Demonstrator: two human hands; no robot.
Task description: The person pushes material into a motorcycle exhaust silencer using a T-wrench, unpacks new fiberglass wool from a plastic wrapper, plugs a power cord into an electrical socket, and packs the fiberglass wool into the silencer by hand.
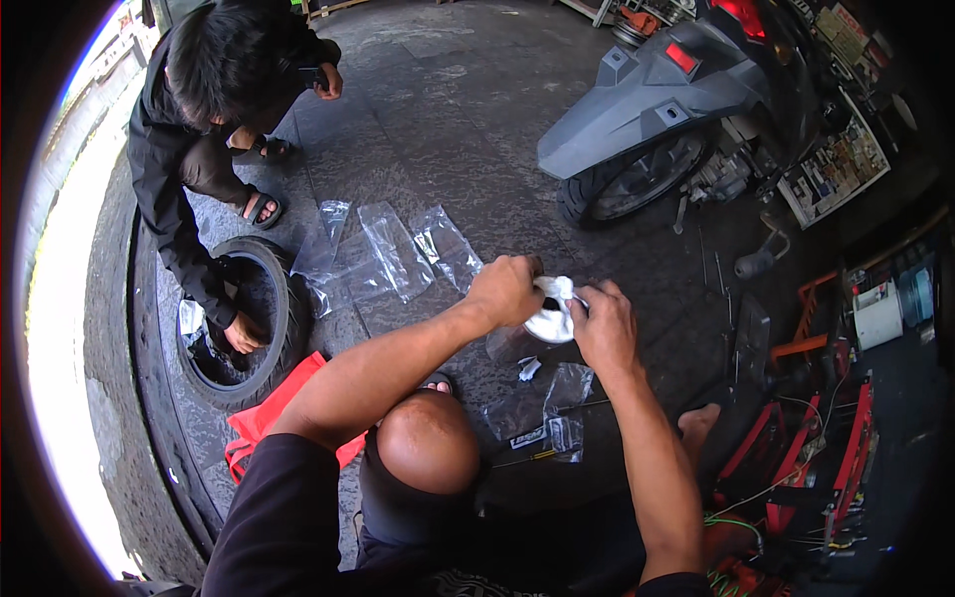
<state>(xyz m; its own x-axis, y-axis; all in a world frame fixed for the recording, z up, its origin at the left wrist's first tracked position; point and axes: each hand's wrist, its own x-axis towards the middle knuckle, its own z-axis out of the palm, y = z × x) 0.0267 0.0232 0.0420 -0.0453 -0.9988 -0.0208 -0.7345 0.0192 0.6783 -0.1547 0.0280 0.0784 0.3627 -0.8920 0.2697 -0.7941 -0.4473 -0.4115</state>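
My left hand (507,291) and my right hand (604,323) are in front of me, close together above the floor. Between them is a soft white ring-shaped piece (550,326) with a dark opening, gripped from either side with closed fingers. Its exact kind is unclear; it could be cloth or plastic. A crumpled white scrap (528,369) lies just below. Clear plastic bags (569,386) are on the floor near my right forearm, with a yellow-handled screwdriver (537,457) beside them.
More clear bags (395,249) lie ahead. At left, another person (164,179) crouches, one hand inside a tyre (288,328). A red bag (288,398) is by my left arm. A motorcycle (667,109) stands at far right; a red toolbox (846,448) is nearer.
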